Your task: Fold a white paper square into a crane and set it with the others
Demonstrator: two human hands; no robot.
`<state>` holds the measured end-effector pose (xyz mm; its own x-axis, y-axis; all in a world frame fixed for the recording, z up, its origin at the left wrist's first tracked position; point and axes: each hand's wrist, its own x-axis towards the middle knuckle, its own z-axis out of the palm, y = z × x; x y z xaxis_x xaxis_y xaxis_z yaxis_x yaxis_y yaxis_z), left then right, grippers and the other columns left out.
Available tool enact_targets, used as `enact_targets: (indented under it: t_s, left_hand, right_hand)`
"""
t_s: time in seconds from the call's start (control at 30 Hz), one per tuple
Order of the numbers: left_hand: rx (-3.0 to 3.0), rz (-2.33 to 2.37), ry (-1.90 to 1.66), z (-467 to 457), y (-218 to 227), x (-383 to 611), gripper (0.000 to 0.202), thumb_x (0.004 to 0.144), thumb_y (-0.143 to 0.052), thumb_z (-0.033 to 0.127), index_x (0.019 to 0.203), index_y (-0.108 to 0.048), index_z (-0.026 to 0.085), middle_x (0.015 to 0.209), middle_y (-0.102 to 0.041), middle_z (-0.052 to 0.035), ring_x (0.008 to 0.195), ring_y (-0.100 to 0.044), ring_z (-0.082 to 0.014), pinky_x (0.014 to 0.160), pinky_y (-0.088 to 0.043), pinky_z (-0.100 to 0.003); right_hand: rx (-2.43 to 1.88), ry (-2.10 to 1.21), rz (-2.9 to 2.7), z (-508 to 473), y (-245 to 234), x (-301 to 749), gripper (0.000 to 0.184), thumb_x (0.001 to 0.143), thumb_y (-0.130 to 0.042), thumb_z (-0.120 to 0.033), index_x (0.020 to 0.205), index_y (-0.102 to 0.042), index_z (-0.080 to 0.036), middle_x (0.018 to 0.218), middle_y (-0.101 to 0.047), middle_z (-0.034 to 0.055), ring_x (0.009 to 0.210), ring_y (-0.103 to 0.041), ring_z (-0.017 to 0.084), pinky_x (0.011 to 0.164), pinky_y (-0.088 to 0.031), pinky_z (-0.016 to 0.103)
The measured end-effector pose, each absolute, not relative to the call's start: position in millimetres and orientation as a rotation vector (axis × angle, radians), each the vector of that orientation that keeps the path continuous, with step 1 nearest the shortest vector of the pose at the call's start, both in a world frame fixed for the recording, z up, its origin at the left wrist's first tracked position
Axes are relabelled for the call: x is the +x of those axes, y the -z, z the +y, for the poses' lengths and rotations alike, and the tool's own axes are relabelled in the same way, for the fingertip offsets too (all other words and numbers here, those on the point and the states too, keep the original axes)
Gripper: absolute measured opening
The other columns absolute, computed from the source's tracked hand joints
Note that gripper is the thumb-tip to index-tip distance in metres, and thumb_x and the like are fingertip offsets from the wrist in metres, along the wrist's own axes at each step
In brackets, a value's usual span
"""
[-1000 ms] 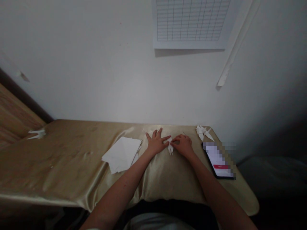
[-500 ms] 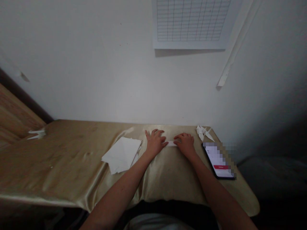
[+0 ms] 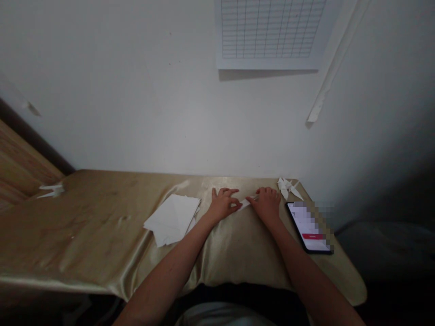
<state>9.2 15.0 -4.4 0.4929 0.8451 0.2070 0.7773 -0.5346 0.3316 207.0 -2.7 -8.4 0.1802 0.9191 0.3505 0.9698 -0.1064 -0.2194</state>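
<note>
1. Pale wall [image 3: 136, 90] fills the upper part of my view; a sheet with a printed grid [image 3: 267, 27] hangs on it near the top, and a whitish strip [image 3: 327, 77] slants down to the right of that sheet.
2. Below the wall I have a table [image 3: 102, 235] under a shiny gold cloth, creased and rippled toward its front edge. Wood [image 3: 20, 163] with a visible grain shows beyond its far left end.
3. Between the two hands, right of the table's middle and near the back, I see the narrow folded paper [image 3: 244, 205], white, tilted with its right end farther back.
4. On my left, the left hand [image 3: 224, 203] pinches the lower end of the folded paper at the thumb; its other fingers are partly spread above the cloth.
5. Opposite it, the right hand [image 3: 267, 203] has the other end between its thumb and curled fingers, which hide that end from me.
6. Left of the left hand I find a loose stack of white paper [image 3: 175, 217], its sheets unevenly lined up.
7. Beside the right forearm lies a phone [image 3: 302, 224], screen lit, partly blurred into blocks. Just behind it sit white folded shapes [image 3: 283, 185], and another folded piece [image 3: 54, 190] lies at the far left.
</note>
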Motion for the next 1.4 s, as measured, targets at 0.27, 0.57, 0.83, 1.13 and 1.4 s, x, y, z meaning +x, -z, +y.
enact_targets:
  t_s: [0.27, 0.57, 0.83, 1.13, 1.4]
  left_hand:
    - [2.571, 1.408, -0.543, 12, 8, 12, 0.014, 0.092, -0.066, 0.042, 0.098, -0.077, 0.036, 0.151, -0.054, 0.0043, 0.142, -0.037, -0.0320, 0.116, -0.006, -0.076]
    - [2.609, 1.223, -0.495, 7, -1, 11, 0.008, 0.085, -0.075, 0.042, 0.092, -0.079, 0.042, 0.150, -0.054, 0.0082, 0.145, -0.034, -0.0325, 0.117, 0.000, -0.074]
    - [2.598, 1.331, -0.485, 8, 4, 10, 0.028, 0.080, -0.078, 0.052, 0.107, -0.076, 0.049, 0.154, -0.048, 0.0050, 0.145, -0.031, -0.0376, 0.113, 0.001, -0.080]
    - [2.533, 1.444, -0.426, 11, 6, 9, 0.040, 0.079, -0.075, 0.061, 0.118, -0.070, 0.056, 0.158, -0.043, 0.0035, 0.146, -0.030, -0.0421, 0.111, 0.000, -0.082]
    - [2.569, 1.516, -0.382, 10, 7, 11, 0.049, 0.079, -0.072, 0.066, 0.126, -0.065, 0.055, 0.160, -0.041, 0.0002, 0.146, -0.030, -0.0393, 0.111, -0.004, -0.082]
  right_hand:
    - [-2.126, -0.025, -1.842, -7, 2, 202, 0.043, 0.087, -0.063, -0.058, 0.088, -0.079, -0.018, 0.116, -0.066, 0.0207, 0.123, -0.045, 0.042, 0.107, -0.021, 0.064]
    - [-1.993, -0.153, -1.825, 2, 14, 201, 0.018, 0.088, -0.066, -0.037, 0.095, -0.079, -0.026, 0.124, -0.064, 0.0123, 0.126, -0.041, 0.036, 0.107, -0.027, 0.057]
    - [-2.023, -0.177, -1.797, 3, 15, 202, 0.019, 0.088, -0.068, -0.039, 0.095, -0.079, -0.026, 0.122, -0.064, 0.0125, 0.124, -0.042, 0.036, 0.103, -0.028, 0.053]
    - [-2.050, -0.165, -1.797, 2, 15, 201, 0.024, 0.090, -0.065, -0.041, 0.097, -0.078, -0.023, 0.124, -0.064, 0.0141, 0.126, -0.042, 0.036, 0.106, -0.026, 0.056]
    - [-2.010, -0.329, -1.752, 2, 7, 201, 0.018, 0.087, -0.068, -0.039, 0.091, -0.081, -0.027, 0.126, -0.065, 0.0083, 0.128, -0.041, 0.032, 0.109, -0.026, 0.049]
